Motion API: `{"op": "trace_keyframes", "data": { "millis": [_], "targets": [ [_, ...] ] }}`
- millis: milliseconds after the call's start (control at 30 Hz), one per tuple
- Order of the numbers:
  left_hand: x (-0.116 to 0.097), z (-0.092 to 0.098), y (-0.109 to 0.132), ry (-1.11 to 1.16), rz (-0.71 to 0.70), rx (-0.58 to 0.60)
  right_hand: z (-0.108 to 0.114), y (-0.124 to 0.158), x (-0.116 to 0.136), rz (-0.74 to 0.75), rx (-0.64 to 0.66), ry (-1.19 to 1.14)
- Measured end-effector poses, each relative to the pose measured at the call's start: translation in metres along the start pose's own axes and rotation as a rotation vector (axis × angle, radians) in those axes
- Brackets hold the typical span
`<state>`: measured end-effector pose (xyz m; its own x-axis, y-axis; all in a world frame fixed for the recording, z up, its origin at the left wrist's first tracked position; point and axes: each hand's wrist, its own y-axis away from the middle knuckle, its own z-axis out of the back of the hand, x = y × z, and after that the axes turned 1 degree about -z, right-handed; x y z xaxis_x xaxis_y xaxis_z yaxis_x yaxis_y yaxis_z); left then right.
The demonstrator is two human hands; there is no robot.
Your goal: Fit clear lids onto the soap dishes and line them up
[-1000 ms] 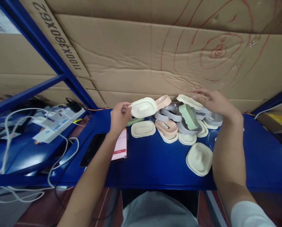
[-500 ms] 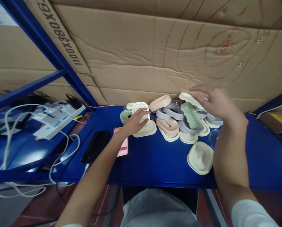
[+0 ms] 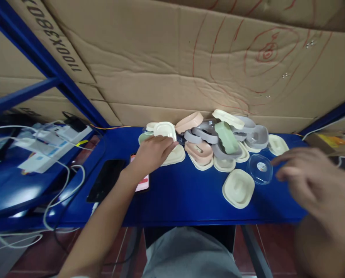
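Cream, smooth and probably plastic, the dish (image 3: 165,129) nearest our left hand (image 3: 159,152) sits at the left end of the pile on the blue counter (image 3: 186,200), behind a wider cream piece (image 3: 176,155). We would expect it to be light and fairly stiff, a little slick on its rounded walls (the raised rim looks like the surest hold), with fingertips on opposite edges rather than on the flat middle. The clear cover (image 3: 260,168) beside our right hand (image 3: 314,185) looks thinner and easier to crack or scuff, so we would take it by its edge.

Our left hand lies palm down over the cream pieces, and we cannot tell whether its fingers grip anything or merely rest there. Our right hand is loosely bent with nothing visible in it, just beside the cover; blur smears its outline, and we cannot say whether a fingertip touches the rim.

Our left fingers and wrist hide part of the wider cream piece and much of the lit phone (image 3: 143,184). Lower pieces under the green tray (image 3: 226,137) are overlapped, and the label print on the cover is too small to read.
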<state>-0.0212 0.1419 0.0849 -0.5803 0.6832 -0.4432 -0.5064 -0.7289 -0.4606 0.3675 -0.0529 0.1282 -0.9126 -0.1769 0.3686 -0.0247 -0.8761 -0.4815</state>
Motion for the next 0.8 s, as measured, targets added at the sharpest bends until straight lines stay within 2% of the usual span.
{"op": "trace_keyframes", "data": {
  "millis": [100, 167, 200, 233, 333, 367, 433, 500, 567, 667, 800],
  "targets": [
    [-0.047, 0.026, 0.037, 0.149, -0.050, 0.164, -0.041, 0.039, 0.002, 0.042, 0.209, 0.003],
    [-0.081, 0.031, 0.068, 0.245, -0.191, 0.347, -0.070, 0.073, 0.003, 0.015, 0.267, 0.018],
    [-0.098, 0.027, 0.082, 0.253, -0.280, 0.425, -0.083, 0.089, 0.006, -0.009, 0.260, 0.013],
    [-0.112, 0.018, 0.096, 0.227, -0.308, 0.463, -0.093, 0.102, 0.011, -0.029, 0.248, -0.009],
    [-0.135, -0.032, 0.125, 0.137, -0.287, 0.466, -0.107, 0.123, 0.034, -0.023, 0.270, -0.153],
    [-0.136, -0.051, 0.131, 0.087, -0.213, 0.446, -0.108, 0.124, 0.040, -0.009, 0.272, -0.193],
    [-0.129, -0.082, 0.142, 0.027, -0.161, 0.396, -0.106, 0.117, 0.046, 0.010, 0.236, -0.216],
    [-0.118, -0.097, 0.149, 0.002, -0.166, 0.367, -0.103, 0.105, 0.043, 0.027, 0.186, -0.191],
    [-0.107, -0.095, 0.156, 0.006, -0.177, 0.344, -0.103, 0.091, 0.035, 0.073, 0.178, -0.165],
    [-0.095, -0.080, 0.165, -0.002, -0.156, 0.272, -0.113, 0.066, 0.031, 0.201, 0.203, -0.096],
    [-0.085, -0.072, 0.172, -0.005, -0.113, 0.144, -0.142, 0.024, 0.049, 0.317, 0.131, 0.085]
  ]
}}
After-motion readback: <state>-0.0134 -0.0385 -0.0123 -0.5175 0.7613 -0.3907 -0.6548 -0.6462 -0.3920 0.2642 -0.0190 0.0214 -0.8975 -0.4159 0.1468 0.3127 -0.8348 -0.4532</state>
